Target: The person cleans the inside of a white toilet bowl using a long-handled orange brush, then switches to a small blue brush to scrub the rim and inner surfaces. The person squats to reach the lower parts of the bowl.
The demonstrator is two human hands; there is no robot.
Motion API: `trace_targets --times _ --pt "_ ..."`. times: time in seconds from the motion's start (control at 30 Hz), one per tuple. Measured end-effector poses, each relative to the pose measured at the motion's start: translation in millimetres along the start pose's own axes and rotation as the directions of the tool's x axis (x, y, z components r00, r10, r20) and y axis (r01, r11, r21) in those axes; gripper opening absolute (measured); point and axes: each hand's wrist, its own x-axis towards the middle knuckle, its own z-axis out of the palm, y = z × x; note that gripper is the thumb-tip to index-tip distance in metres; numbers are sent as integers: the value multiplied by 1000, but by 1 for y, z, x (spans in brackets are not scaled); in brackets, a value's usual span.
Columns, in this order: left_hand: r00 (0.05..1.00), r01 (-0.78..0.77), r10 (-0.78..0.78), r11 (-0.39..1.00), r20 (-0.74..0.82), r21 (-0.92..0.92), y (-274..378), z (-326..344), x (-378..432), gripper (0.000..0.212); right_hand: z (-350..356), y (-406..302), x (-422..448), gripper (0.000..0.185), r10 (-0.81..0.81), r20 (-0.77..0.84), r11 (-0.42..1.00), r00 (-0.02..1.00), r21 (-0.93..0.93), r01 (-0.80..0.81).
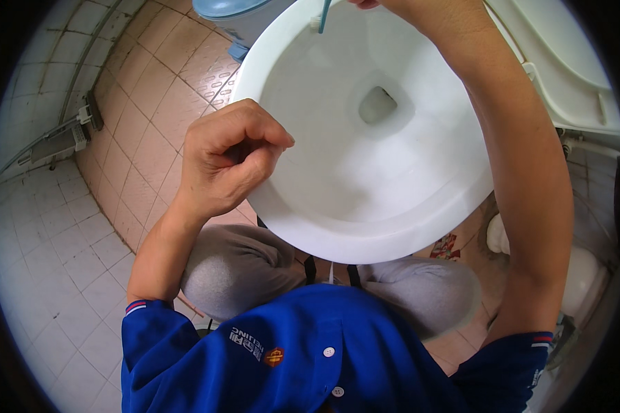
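A white toilet bowl (372, 242) with its rim bare fills the middle of the view, water standing in its drain. My left hand (237, 155) is curled into a loose fist over the left part of the rim, with nothing visible in it. At the top edge, a small blue brush (321, 19) like a toothbrush has its white bristles at the rim's inner edge. Its handle runs out of the picture towards my right hand (364, 3), of which only a little shows beside my wrist; the grip itself is cut off. My right forearm reaches over the bowl's right side.
A blue-lidded bin (232, 8) stands behind the bowl at the upper left. The raised toilet seat (573, 98) is at the upper right. A squeegee-like floor tool (62, 142) leans by the tiled wall at the left. Red scraps (445, 248) lie on the floor near my knee.
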Motion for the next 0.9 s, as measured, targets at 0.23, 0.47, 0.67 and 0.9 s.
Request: trace_targets --times 0.23,0.47,0.67,0.9 --pt "1000 15 -13 995 -16 97 -4 -9 -11 18 47 -18 -4 35 -262 -238 961 935 -156 229" --pt "996 89 -90 993 9 74 1 -11 -11 16 43 -20 -15 33 -214 -183 977 959 -51 208" --pt "995 100 -102 992 21 82 4 -12 -12 16 41 -6 -13 18 -195 -232 948 953 -295 122" --pt "999 39 -37 997 -33 66 0 -8 -11 18 51 7 -9 25 -193 -280 956 940 -271 116"
